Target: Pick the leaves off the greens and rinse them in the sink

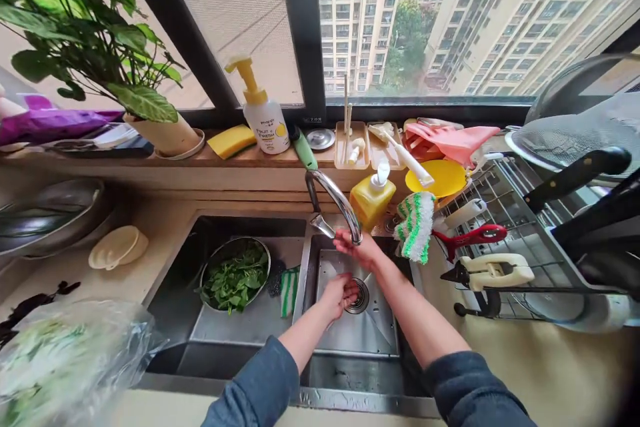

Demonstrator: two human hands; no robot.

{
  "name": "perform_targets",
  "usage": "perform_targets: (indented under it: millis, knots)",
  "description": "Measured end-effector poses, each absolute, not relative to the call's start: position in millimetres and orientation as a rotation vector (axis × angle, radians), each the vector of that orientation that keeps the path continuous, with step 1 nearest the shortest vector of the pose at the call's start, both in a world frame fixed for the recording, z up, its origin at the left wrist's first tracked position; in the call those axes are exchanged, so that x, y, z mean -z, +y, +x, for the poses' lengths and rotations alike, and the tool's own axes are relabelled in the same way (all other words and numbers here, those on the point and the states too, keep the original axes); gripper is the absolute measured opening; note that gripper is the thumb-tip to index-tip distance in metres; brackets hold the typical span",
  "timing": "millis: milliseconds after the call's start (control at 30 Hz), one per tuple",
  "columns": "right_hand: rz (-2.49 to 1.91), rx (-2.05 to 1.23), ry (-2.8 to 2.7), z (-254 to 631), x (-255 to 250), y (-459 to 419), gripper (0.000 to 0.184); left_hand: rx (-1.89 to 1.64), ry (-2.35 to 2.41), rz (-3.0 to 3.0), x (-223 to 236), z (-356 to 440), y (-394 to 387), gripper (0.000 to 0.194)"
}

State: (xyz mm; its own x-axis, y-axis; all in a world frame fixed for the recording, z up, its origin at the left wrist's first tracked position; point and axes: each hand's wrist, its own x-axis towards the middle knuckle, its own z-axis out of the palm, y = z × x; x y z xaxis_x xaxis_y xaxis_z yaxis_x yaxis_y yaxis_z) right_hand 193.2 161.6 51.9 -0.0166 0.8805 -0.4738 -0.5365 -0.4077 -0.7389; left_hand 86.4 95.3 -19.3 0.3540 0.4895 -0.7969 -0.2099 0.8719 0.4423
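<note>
My right hand (367, 252) is at the chrome faucet (340, 197), partly behind the spout's end. Its fingers stretch left toward the tip of the lever (323, 225); I cannot tell whether they touch it. Lower down, my left hand (341, 295) hovers palm up over the right sink basin (360, 340), beside the drain (358, 296). Its fingers are loosely curved and hold nothing. In the left basin (215, 333) stands a metal bowl (269, 267) of green leaves (237, 279). A green-and-white striped scrub cloth (289, 292) lies next to it, by a dark scouring pad (275, 278).
A yellow soap bottle (371, 203) and another striped cloth (416, 227) stand behind the right basin. On the right is a wire rack (500, 213) with red-handled scissors (475, 237) and knives. A plastic bag of greens (70, 360) lies at left. The sill carries a pump bottle (267, 123) and potted plant (167, 137).
</note>
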Motion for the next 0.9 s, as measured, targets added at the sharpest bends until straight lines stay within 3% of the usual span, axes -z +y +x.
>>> perform_targets:
  millis: [167, 433, 667, 767, 900]
  knots:
    - [-1.138, -1.667, -0.383, 174, -24, 155, 0.023, -0.498, 1.152, 0.277, 28, 73, 102, 0.018]
    - [-1.403, -1.479, -0.803, 144, -47, 196, 0.031, -0.435, 1.115, 0.131, 48, 75, 77, 0.022]
    - [-1.189, -1.774, -0.305, 176, -9, 128, 0.017, -0.584, 1.034, 0.549, 20, 30, 95, 0.031]
    - [-1.325, -1.794, -0.077, 192, 18, 105, 0.008, -0.663, 1.382, 0.784, 39, -30, 103, 0.036]
    - [-1.406, -1.65, -0.03, 198, 38, 105, 0.014, -0.26, 1.887, 1.007, 90, -83, 110, 0.024]
